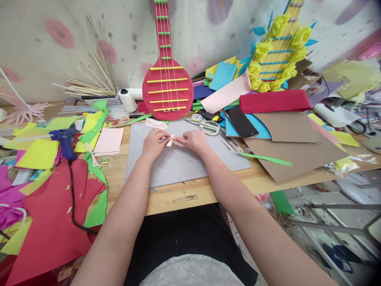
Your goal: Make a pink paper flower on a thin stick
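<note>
Over the grey cutting mat [178, 171], both my hands meet at a small piece of pale pink paper [170, 141]. My left hand [154, 143] pinches its left side between thumb and fingertips. From the other side, the fingers of my right hand [193, 142] are closed on it too. The paper looks gathered or folded at its middle, with short ends sticking out below. Just behind my left hand lies another pale pink paper piece [156, 123] on the mat. White-handled scissors [210, 127] rest at the mat's back edge, beyond my right hand.
Left of the mat are a stack of pale pink sheets [108, 141] and a blue glue gun [66, 143] with a cord. A red paper-covered lute shape [168, 89] stands behind. On the right are a phone [240, 122] and brown cardboard [297, 155].
</note>
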Tool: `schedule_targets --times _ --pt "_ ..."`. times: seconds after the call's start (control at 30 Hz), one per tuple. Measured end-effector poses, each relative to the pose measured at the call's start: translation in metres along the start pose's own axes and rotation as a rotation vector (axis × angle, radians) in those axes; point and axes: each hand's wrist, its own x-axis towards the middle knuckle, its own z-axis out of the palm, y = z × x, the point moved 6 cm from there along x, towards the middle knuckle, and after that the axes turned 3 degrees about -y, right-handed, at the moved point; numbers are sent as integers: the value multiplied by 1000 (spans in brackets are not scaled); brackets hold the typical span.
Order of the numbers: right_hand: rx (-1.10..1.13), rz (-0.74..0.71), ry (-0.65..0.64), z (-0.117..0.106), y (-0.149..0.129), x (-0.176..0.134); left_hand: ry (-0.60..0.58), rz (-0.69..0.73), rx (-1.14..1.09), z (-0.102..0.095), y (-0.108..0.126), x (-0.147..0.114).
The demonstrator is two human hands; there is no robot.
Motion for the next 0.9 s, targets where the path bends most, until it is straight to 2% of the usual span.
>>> schedule_targets --times 0.17,0.37,0.53,0.7,0.9 --pt "17 -13 34 -1 -1 -1 -41 -29 77 3 0 1" --pt "71 4 64 -1 -4 -3 -35 -62 120 7 -1 1" --pt "172 -168 257 -9 -17 -5 40 -104 169 3 -3 0" --pt "181 -367 330 -6 -27 -7 115 -88 206 -3 -4 -2" --pt "228 -388 340 -1 -31 -6 81 -85 229 4 -5 -2"
